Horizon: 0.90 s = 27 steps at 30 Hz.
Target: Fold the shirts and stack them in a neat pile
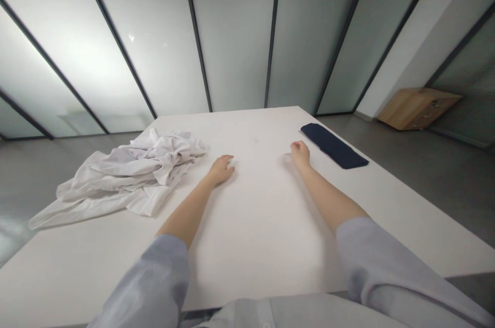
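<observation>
My left hand (221, 169) is over the middle of the table, its thumb and fingers apart and nothing between them. To its left lies a crumpled heap of white cloth (143, 168), which looks like a garment and hangs partly past the table's left edge. My right hand (300, 152) is curled closed with its fingers bent in, and no object shows in it. Just right of that hand, a dark navy piece of cloth (332, 145) lies flat and narrow, as if folded, along the table's right side. Neither hand touches either cloth.
Both hands are above a white table (255, 235) whose near edge is close to my body. Frosted glass panels (235, 34) with dark frames stand behind it. A wooden cabinet (413, 107) sits on the grey floor at the far right.
</observation>
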Tool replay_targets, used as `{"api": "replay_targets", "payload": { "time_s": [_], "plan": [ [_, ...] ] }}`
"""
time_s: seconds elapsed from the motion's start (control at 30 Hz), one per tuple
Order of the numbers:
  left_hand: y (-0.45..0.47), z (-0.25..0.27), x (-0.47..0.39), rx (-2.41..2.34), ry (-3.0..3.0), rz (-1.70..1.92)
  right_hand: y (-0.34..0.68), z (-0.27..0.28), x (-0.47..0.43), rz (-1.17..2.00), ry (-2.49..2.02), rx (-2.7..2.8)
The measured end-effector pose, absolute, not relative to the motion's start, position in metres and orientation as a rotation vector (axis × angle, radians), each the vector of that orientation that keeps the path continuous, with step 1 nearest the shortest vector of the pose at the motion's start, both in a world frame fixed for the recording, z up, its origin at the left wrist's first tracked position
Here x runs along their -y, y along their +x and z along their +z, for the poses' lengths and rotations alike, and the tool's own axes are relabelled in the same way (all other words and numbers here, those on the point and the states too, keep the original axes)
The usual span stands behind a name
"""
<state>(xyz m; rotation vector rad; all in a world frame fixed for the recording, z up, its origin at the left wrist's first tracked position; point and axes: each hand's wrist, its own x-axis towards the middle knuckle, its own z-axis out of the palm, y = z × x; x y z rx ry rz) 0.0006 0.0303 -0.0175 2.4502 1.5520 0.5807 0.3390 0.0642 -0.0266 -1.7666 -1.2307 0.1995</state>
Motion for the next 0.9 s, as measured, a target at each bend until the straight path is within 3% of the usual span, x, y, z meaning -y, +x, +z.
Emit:
{"api": "replay_targets", "payload": {
  "time_s": [0.2, 0.47, 0.73, 0.9],
  "plan": [
    [-0.002, -0.031, -0.023, -1.546, 2.495, 0.583, 0.452, -0.017, -0.047, -0.288, -2.285, 1.11],
    [0.002, -0.029, -0.024, -1.599, 2.509, 0.517, 0.501, -0.023, -0.025, -0.001, -2.631, 1.288],
    [0.001, -0.027, -0.022, -1.624, 2.489, 0.521, 0.381, -0.017, -0.026, -0.122, -2.371, 1.81],
    [0.002, -0.024, -0.015, -1.519, 2.493, 0.683, 0.286, -0.019, -0.021, 0.103, -1.731, 2.184]
  ]
}}
